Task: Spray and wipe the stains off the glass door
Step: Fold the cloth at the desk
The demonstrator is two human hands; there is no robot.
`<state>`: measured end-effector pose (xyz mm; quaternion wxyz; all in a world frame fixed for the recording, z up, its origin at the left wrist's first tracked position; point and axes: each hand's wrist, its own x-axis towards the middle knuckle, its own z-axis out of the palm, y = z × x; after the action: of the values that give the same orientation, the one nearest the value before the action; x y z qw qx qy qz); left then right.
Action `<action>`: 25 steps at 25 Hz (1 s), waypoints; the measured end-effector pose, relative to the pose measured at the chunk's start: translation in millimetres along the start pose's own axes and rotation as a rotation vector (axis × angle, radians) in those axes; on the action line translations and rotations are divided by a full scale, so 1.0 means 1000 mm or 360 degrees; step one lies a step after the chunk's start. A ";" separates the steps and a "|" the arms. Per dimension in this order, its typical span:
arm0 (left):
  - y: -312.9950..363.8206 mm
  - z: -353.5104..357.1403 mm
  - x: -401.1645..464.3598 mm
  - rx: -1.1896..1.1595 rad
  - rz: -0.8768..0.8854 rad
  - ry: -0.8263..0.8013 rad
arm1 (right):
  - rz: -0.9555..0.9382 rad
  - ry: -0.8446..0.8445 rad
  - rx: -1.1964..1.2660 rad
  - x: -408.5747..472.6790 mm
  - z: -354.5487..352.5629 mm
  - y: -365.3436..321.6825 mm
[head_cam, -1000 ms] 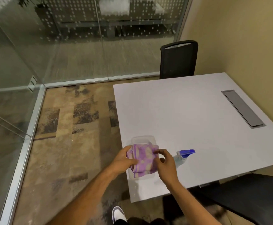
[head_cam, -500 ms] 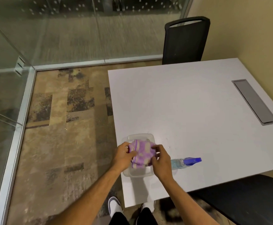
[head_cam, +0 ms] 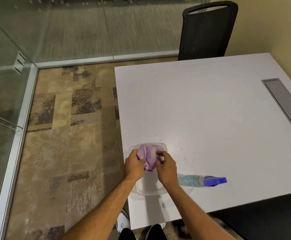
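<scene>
— Where's the cloth [head_cam: 149,155]?

— Bunched up between both hands, over the far half of a clear tub [head_cam: 147,188] that sits near the table's [head_cam: 202,110] left edge, toward the near corner. The left hand [head_cam: 134,164] pinches its left side, fingers curled into the folds; the right hand [head_cam: 165,166] grips the right side the same way. The cloth's lower end hangs between the two palms.

— And the spray bottle [head_cam: 201,181]?

— Lying on its side just right of the right wrist, blue trigger head pointing right, close to the table's near edge. No hand touches it.

— The glass door?

— Glass panels [head_cam: 89,26] run along the far side and the left, meeting at a metal floor track [head_cam: 28,94]. I cannot tell which panel is the door.

— Room to move?

— Open carpet [head_cam: 68,135] lies between the table's left edge and the glass. One black chair [head_cam: 207,32] stands at the table's far edge, another dark seat [head_cam: 271,217] at the near right corner. A grey cable hatch [head_cam: 285,104] sits near the table's right edge.
</scene>
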<state>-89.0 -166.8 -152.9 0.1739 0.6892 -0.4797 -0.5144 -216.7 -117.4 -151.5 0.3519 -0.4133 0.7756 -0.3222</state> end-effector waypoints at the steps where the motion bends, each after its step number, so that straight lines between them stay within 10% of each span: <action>1: -0.001 0.001 0.003 0.0011 -0.0012 0.0002 | -0.0011 -0.0031 0.0002 0.003 0.003 0.001; 25: 0.010 -0.002 0.014 0.0100 -0.0191 -0.0697 | -0.0052 -0.0355 -0.0199 0.018 0.015 0.012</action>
<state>-91.7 -184.1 -152.8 0.0131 0.5935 -0.4797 -0.6461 -216.6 -130.6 -174.7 0.4043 -0.4801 0.7434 -0.2310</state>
